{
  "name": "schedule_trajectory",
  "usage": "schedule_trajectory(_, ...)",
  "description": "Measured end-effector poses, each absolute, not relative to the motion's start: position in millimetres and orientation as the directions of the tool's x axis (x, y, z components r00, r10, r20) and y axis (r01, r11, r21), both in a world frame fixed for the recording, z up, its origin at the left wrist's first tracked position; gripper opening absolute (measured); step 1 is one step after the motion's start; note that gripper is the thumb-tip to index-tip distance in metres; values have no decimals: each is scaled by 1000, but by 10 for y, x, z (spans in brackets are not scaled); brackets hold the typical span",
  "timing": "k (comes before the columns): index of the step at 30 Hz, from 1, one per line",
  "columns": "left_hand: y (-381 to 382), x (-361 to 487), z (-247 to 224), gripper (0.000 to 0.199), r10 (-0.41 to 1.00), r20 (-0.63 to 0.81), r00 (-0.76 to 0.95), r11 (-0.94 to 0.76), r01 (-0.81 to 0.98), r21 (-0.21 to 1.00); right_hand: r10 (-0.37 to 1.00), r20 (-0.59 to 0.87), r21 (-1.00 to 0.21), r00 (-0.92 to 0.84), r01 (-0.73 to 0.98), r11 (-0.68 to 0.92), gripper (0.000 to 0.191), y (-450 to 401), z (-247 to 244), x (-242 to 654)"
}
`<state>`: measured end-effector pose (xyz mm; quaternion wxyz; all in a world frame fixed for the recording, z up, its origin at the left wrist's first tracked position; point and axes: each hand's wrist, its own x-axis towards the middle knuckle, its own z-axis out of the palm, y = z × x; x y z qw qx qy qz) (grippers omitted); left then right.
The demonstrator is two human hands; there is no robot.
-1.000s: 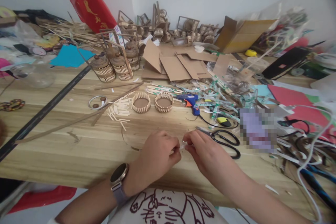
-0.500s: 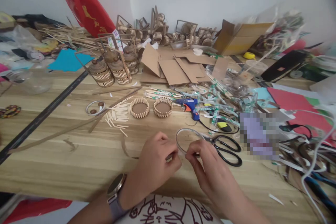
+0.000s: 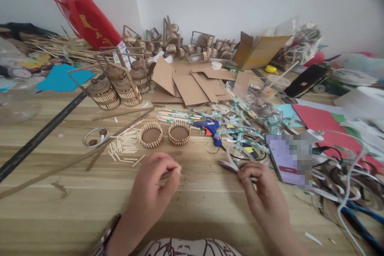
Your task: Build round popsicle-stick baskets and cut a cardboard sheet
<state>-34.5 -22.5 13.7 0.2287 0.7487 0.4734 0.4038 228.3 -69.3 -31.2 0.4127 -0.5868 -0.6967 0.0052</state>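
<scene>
My left hand (image 3: 156, 190) is closed in a pinch around a thin brown strip (image 3: 166, 175), most of which the fingers hide. To the right, my right hand (image 3: 265, 192) pinches a narrow white strip (image 3: 230, 155) that curls up in a loop. Under and behind that hand lie scissors (image 3: 225, 165), mostly covered, with a blade tip showing. Beyond my hands stand two round cardboard trays ringed with short sticks, a left one (image 3: 151, 137) and a right one (image 3: 179, 135). Loose short sticks (image 3: 123, 144) are scattered beside the left tray.
A blue glue gun (image 3: 212, 127) lies right of the trays among green-printed wrappers (image 3: 241, 134). Cardboard sheets (image 3: 190, 88) and lidded stick baskets (image 3: 105, 95) stand behind. A phone (image 3: 283, 160), partly pixelated, lies at right. A white ring (image 3: 95, 137) with brown balls sits at left.
My hands have moved apart, the left to the left and the right to the right. The white strip has gone right with my right hand. The camera view has shifted slightly.
</scene>
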Motion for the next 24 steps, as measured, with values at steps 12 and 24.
schedule_trajectory(12, -297, -220, -62, 14, 903, 211, 374, -391, 511, 766, 780, 618, -249, -98, 917, 312, 11, -52, -412, 2932)
schedule_trajectory(24, -350, -162, 7, 32, 878, 182, 443, -398, 464, 791, 866, 439, -377, -238, 826, 418, 17, -285, -249, 2338)
